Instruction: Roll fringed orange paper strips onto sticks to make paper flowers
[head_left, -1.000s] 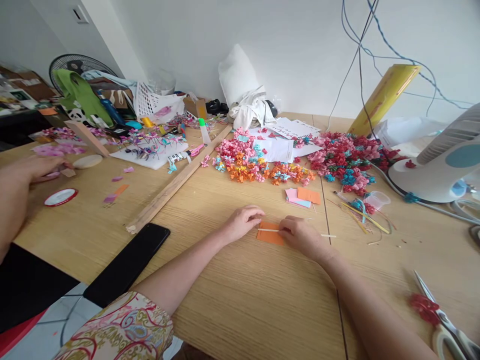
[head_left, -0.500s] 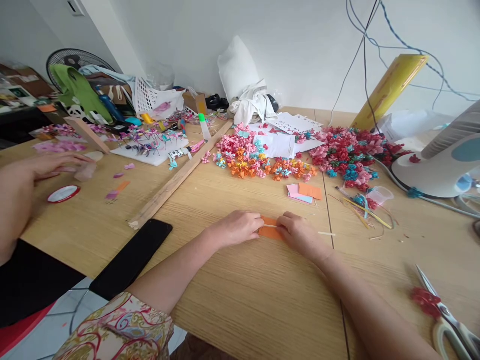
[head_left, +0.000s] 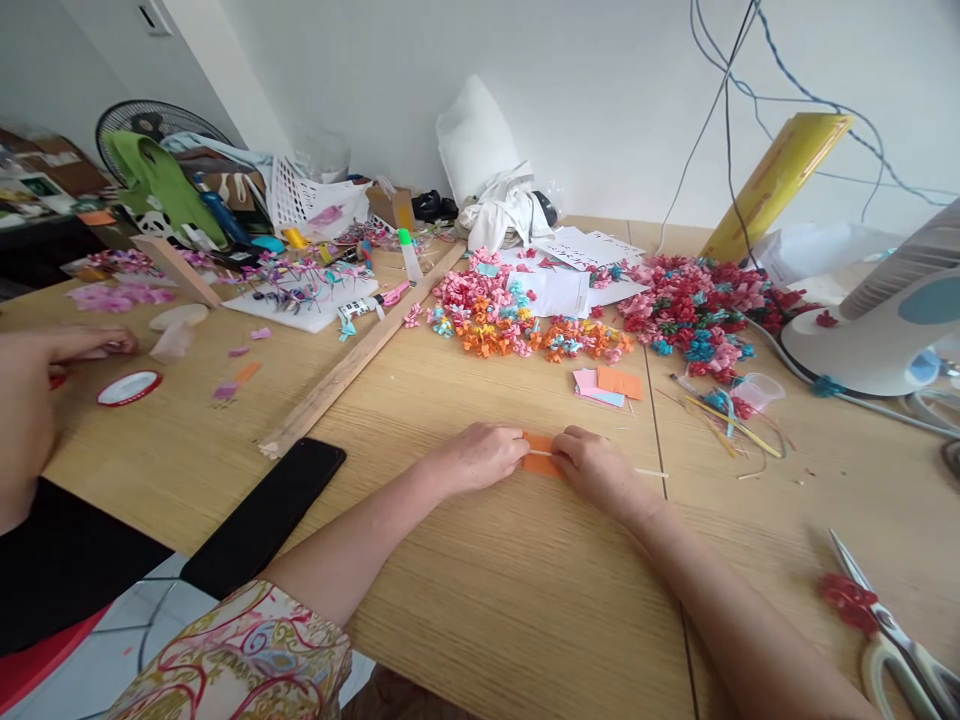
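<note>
On the table in front of me lies a small piece of orange paper (head_left: 540, 464), with a thin white stick (head_left: 651, 473) running lengthwise across it. My left hand (head_left: 484, 458) is closed, its fingertips pressing the stick and paper at the left edge. At the right edge my right hand (head_left: 596, 468) is closed the same way. The stick's free end pokes out to the right beyond my right hand. Both sets of fingertips partly hide the paper. Just behind, pink, blue and orange paper slips (head_left: 619, 384) lie stacked.
Piles of small paper flowers (head_left: 517, 315) and papers (head_left: 559, 290) lie further back. A wooden strip (head_left: 360, 350) and a black phone (head_left: 262, 515) are at my left, scissors (head_left: 885, 620) at my right. Another person's hand (head_left: 97, 342) is at far left, near a round red-rimmed lid (head_left: 129, 388).
My hands stay on the orange paper and stick, with hardly any movement. The other person's hand has drawn back to the left, away from the translucent piece beside the lid.
</note>
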